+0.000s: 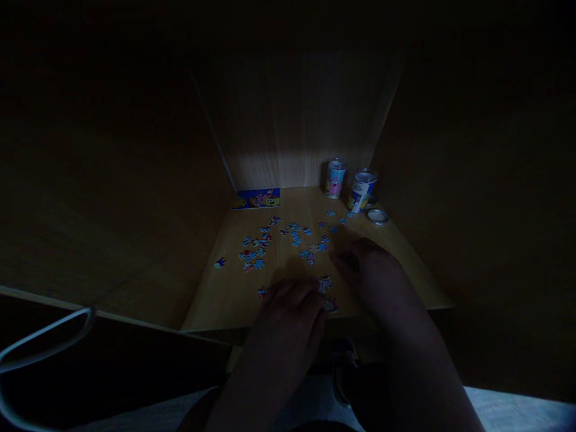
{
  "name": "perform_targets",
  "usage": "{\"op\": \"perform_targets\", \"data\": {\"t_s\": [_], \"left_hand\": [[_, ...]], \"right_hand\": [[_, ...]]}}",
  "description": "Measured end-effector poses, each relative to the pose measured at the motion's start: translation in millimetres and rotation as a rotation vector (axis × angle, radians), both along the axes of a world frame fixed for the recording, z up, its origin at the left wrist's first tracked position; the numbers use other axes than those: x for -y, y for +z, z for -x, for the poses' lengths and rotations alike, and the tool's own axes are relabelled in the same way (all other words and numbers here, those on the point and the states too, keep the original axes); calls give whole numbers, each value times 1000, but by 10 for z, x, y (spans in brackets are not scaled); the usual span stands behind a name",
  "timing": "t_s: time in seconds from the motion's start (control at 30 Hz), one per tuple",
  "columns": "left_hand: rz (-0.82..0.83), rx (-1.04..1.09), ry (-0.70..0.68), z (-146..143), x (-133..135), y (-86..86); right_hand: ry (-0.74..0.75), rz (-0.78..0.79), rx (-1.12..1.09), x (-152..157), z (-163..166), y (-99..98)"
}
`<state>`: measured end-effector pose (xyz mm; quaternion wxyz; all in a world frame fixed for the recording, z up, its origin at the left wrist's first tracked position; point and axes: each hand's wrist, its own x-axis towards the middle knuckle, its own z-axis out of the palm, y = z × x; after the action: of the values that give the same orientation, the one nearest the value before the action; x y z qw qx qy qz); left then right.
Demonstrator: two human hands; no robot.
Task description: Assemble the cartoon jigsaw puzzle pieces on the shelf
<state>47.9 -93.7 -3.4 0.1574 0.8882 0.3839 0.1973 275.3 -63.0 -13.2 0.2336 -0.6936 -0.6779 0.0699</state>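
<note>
My left hand (pixel 292 303) lies low over the front of the wooden surface, fingers stretched out and palm down. Beside its fingertips are a few joined jigsaw pieces (pixel 324 283), partly covered by the hand. A single piece (pixel 262 292) shows at its left edge. To the right, my right hand (pixel 375 270) is held with its fingers curled together just above the board; whatever is between them is hidden in the dark. Loose jigsaw pieces (pixel 256 255) lie scattered on the left, with more pieces (pixel 294 231) in the middle and others (pixel 314 249) close to my right hand.
Two cartoon-printed cans, one pink and blue (pixel 334 180) and one blue and white (pixel 360 193), stand at the back right. A round metal lid (pixel 377 216) lies beside them. A cartoon picture card (pixel 257 198) rests at the back left. Wooden walls enclose the surface. A white cable (pixel 45 336) hangs lower left.
</note>
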Motion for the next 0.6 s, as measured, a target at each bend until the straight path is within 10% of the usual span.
{"op": "perform_targets", "data": {"t_s": [0.6], "left_hand": [[-21,-30,10,2,-2,-8]], "right_hand": [[-11,36,-3,55,-2,32]]}}
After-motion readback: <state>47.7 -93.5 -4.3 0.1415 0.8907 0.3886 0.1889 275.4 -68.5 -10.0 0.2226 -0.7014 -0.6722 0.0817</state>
